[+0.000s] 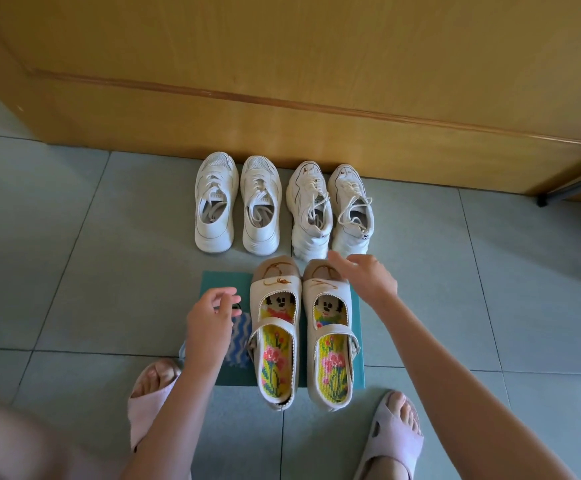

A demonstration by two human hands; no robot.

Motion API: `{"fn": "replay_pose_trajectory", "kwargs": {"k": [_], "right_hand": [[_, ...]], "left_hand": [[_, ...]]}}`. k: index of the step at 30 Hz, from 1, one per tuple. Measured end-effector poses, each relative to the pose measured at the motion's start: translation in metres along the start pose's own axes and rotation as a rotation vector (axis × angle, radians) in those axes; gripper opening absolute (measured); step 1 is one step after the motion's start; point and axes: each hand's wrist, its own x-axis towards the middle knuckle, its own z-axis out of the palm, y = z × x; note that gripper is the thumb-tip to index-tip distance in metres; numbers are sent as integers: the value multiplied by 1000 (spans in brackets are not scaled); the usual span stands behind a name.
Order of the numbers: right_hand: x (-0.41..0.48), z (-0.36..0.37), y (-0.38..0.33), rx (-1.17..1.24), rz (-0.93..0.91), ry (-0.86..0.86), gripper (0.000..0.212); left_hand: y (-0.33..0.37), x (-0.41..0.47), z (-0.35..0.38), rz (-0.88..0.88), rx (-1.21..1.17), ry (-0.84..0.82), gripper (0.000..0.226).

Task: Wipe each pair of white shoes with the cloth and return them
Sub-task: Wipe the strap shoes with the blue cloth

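- Here, a pair of cream strap shoes (275, 294) with cross-stitched floral insoles stands side by side on a teal mat (228, 378), toes pointing to 12 o'clock, a little below the frame's centre.
- A blue-and-white wavy-patterned cloth (240, 341) lies on the mat at 9 o'clock of the strap shoes, just beside the left one and partly hidden by the wrist.
- The left hand (211, 318) hovers over the cloth's far end with loosely bent fingers that grasp nothing.
- The right hand (368, 277) reaches over the toe of the right strap shoe, fingers spread and relaxed, holding nothing; whether it touches the shoe cannot be told.
- At 12 o'clock of the mat, two pairs of white shoes stand in a row, toes toward a wooden door (282, 81): smooth white sneakers (216, 206) towards 11 o'clock and chunky-soled lace-up sneakers (311, 211) towards 1 o'clock.
- The right hand's fingertips lie near the heels of the chunky pair.
- On the grey tiled floor (74, 237), two feet in pale pink slippers sit at 7 o'clock (147, 410) and 5 o'clock (394, 441).
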Motion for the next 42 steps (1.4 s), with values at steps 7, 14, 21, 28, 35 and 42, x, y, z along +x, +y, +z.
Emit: {"fn": "replay_pose_trajectory", "kwargs": {"k": [7, 14, 21, 28, 35, 42], "right_hand": [[-3, -2, -6, -40, 23, 134, 43], [-1, 1, -11, -14, 8, 82, 47], [-1, -3, -2, 157, 26, 105, 64], [-2, -5, -3, 10, 118, 161, 47], [-7, -6, 6, 136, 58, 129, 64], [-12, -3, -58, 26, -154, 49, 55]], "left_hand": [[-4, 0, -2, -33, 11, -12, 17], [-5, -4, 5, -65, 59, -79, 16], [-6, -4, 4, -73, 63, -76, 18], [-12, -4, -1, -72, 80, -64, 16], [-12, -2, -2, -101, 47, -72, 18], [-14, -3, -5, -100, 39, -70, 16]]}}
